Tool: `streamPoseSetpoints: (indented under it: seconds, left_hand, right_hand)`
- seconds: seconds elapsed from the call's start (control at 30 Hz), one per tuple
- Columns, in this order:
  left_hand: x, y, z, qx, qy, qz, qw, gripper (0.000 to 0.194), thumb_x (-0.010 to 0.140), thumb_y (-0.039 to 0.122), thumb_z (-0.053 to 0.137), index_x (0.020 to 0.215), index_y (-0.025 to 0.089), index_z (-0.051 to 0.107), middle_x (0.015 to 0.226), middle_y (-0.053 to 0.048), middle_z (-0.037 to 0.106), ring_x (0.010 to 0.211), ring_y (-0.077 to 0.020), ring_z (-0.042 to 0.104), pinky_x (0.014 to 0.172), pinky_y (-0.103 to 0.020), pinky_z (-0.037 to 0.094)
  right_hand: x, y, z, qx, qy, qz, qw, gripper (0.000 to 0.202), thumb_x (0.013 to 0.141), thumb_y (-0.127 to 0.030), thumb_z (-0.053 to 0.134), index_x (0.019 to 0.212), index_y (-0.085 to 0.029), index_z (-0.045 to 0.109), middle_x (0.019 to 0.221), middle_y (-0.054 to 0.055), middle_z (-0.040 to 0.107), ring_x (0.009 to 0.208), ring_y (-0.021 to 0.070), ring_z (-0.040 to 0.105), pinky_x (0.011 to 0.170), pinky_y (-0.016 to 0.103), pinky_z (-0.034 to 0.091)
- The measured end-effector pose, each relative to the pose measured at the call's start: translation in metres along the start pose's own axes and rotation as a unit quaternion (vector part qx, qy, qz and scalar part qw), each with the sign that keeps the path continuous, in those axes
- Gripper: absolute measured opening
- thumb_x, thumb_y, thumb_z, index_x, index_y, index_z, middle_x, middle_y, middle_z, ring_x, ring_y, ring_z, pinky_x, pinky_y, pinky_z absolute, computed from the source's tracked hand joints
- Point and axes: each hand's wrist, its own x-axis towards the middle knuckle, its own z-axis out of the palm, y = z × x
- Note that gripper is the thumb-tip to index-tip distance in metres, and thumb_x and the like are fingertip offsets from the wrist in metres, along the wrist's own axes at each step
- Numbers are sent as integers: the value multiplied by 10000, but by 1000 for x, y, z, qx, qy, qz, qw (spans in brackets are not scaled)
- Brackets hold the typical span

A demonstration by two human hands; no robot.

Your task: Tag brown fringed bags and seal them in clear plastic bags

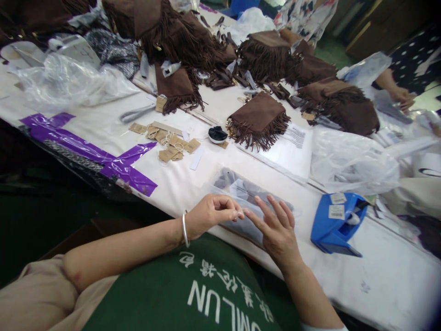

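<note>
My left hand (212, 212), with a silver bangle at its wrist, is closed in a pinch over the table's front edge. A tiny whitish thing, too small to name, shows at its fingertips. My right hand (277, 227) has its fingers spread, its index fingertip close to that pinch. Just beyond both hands lies a clear plastic packet (241, 187) with something grey inside, partly hidden by my fingers. A blue tape dispenser (336, 225) stands to the right of my right hand.
Brown fringed bags (258, 115) lie across the table (179, 184). Paper tags (168, 154) and a small bowl of black material (217, 134) are left of centre. Clear plastic bags (354, 161) lie at right. Another person's hand (401, 95) shows at the far right.
</note>
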Motion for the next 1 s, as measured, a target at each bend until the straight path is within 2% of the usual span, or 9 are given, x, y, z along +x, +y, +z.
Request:
streamPoseSetpoints:
  seconds: [0.1, 0.17, 0.33, 0.47, 0.53, 0.6, 0.7, 0.87, 1.0]
  left_hand:
    - [-3, 5, -1, 52, -35, 88, 994, 164, 822, 192, 576, 671, 133, 551, 870, -78, 644, 901, -188, 592, 862, -349, 454]
    - [-4, 7, -1, 111, -53, 158, 980, 128, 831, 165, 557, 705, 140, 558, 874, -86, 651, 972, -211, 584, 936, -401, 428]
    - [-1, 1, -1, 255, -74, 271, 925, 81, 800, 99, 539, 749, 151, 574, 846, -83, 664, 991, -213, 586, 972, -418, 421]
    - [-2, -10, -3, 351, -93, 334, 870, 89, 775, 82, 558, 751, 164, 581, 930, -81, 677, 1102, -232, 537, 1009, -413, 394]
    - [-4, -16, -6, 395, -100, 353, 842, 86, 778, 88, 571, 761, 170, 589, 926, -67, 683, 1131, -233, 517, 1036, -417, 361]
    - [-7, -22, -10, 423, -93, 354, 829, 80, 793, 101, 574, 772, 174, 599, 886, -53, 687, 1125, -224, 521, 1051, -419, 335]
    - [-10, -32, -14, 426, -33, 291, 856, 75, 839, 155, 555, 807, 173, 620, 895, -55, 686, 1105, -211, 534, 1022, -384, 360]
    - [0, -42, -18, 393, 66, 33, 916, 238, 900, 332, 477, 804, 171, 623, 700, -17, 679, 685, -147, 629, 721, -256, 471]
    - [23, -39, -25, 440, 66, -90, 891, 277, 883, 371, 457, 773, 179, 624, 505, 14, 629, 594, -154, 629, 644, -233, 458]
  right_hand:
    - [-5, 5, 1, 99, 1, 67, 993, 482, 893, -79, 405, 1247, -377, 538, 1393, -16, 471, 1354, 236, 312, 1108, 511, 224]
    - [-5, 0, -1, 236, -14, 154, 959, 367, 909, -171, 441, 1204, -340, 579, 1354, 0, 513, 1328, 236, 357, 1103, 496, 255]
    - [8, -35, -10, 587, -100, 282, 752, 356, 949, -402, 350, 1051, -265, 662, 1198, 32, 621, 1168, 233, 524, 1048, 454, 352]
    - [19, -58, -5, 688, -53, 364, 625, 226, 865, -384, 549, 952, -221, 678, 1059, 43, 673, 1059, 234, 573, 996, 439, 393]
    - [20, -63, 2, 698, -3, 403, 592, 174, 807, -348, 635, 913, -218, 682, 1061, 43, 675, 1062, 231, 571, 986, 427, 400]
    - [19, -65, 11, 674, 43, 422, 605, 141, 768, -331, 678, 854, -219, 687, 1068, 43, 673, 1068, 230, 571, 987, 426, 396]
    - [18, -65, 21, 576, 101, 429, 689, 121, 764, -334, 681, 796, -218, 687, 1063, 45, 670, 1078, 229, 573, 1012, 441, 369]
    - [38, -55, 36, 405, 140, 356, 831, 142, 830, -335, 601, 861, -217, 673, 1058, 56, 660, 1152, 220, 523, 1038, 451, 348]
    - [57, -37, 59, 308, 137, 291, 895, 147, 843, -308, 575, 885, -208, 675, 975, 55, 677, 1118, 217, 531, 1007, 441, 369]
